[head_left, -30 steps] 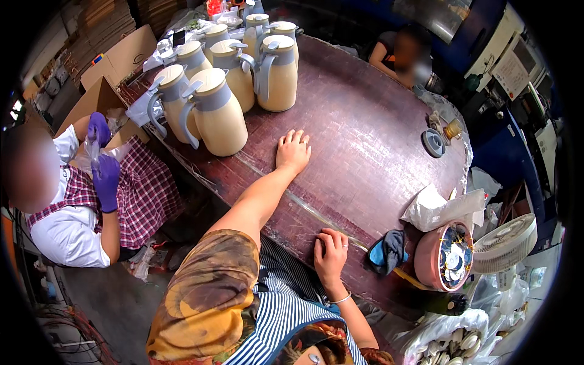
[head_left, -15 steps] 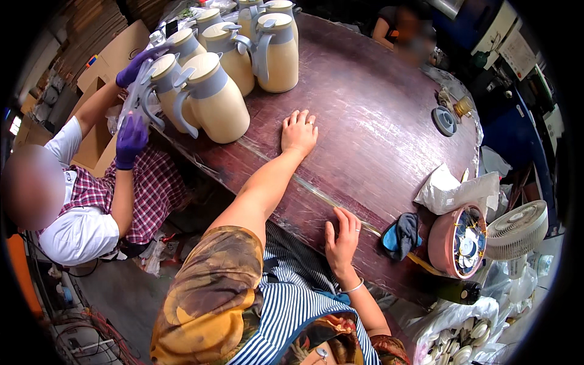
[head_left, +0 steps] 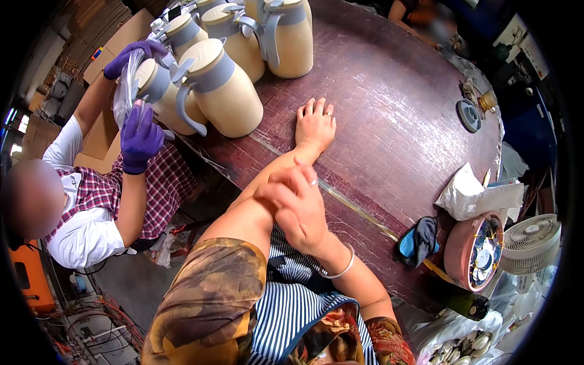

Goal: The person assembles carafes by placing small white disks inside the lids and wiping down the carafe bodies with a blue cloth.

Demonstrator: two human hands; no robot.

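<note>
My left hand [head_left: 315,128] rests flat on the dark red tabletop [head_left: 389,103], fingers spread, a ring on one finger, holding nothing. My right hand [head_left: 296,207] lies over my left forearm, its bent fingers touching the skin near the elbow; nothing shows in it. Nearest to my left hand stands a cream thermos jug [head_left: 228,100] with a grey collar and handle. Several more such jugs crowd behind it. At the left, a co-worker's purple-gloved hands hold a clear plastic bag [head_left: 126,85] beside a jug [head_left: 152,79].
To the right lie a dark blue cloth [head_left: 418,240], a crumpled white bag [head_left: 471,194] and a pink round container [head_left: 457,249] of small parts. Beyond stand a fan [head_left: 532,243] and a grey ring-shaped part [head_left: 468,115]. Another person sits across the table.
My right hand has left the table edge and moved left onto my left forearm. The co-worker's hands have brought the plastic bag lower by the jug. The view has shifted slightly.
</note>
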